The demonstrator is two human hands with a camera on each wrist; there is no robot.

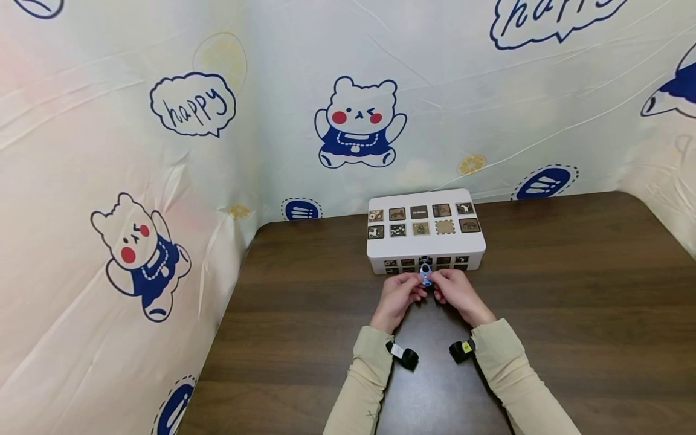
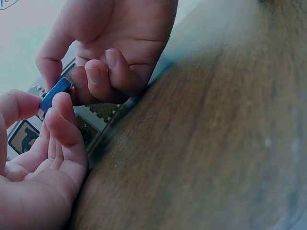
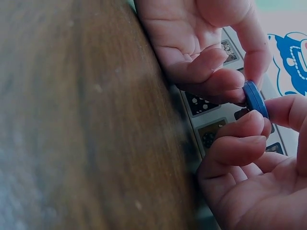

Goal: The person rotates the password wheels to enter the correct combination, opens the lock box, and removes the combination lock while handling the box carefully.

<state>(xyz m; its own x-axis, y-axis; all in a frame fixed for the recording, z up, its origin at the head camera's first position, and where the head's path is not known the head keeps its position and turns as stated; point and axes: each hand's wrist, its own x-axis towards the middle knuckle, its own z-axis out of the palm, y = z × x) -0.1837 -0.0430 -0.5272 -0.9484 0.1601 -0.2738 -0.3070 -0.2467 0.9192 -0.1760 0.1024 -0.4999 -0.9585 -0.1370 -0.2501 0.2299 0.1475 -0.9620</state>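
A small flat blue padlock (image 1: 426,275) is at the front of a white box (image 1: 426,244) printed with rows of dark picture squares. My left hand (image 1: 396,297) pinches its left side between thumb and finger. From the other side, my right hand (image 1: 459,293) pinches it too. Edge-on in the left wrist view, the blue padlock (image 2: 56,95) lies between both hands' fingertips, close to the box wall. The right wrist view has its rounded blue edge (image 3: 255,99) between the fingers. A metal clasp (image 1: 425,260) on the box front stands right at its top.
The box rests near the back of a dark brown wooden table (image 1: 304,314). Behind and to the left hangs a pale curtain (image 1: 283,121) with bear drawings. Black straps with small devices (image 1: 405,355) are on both wrists.
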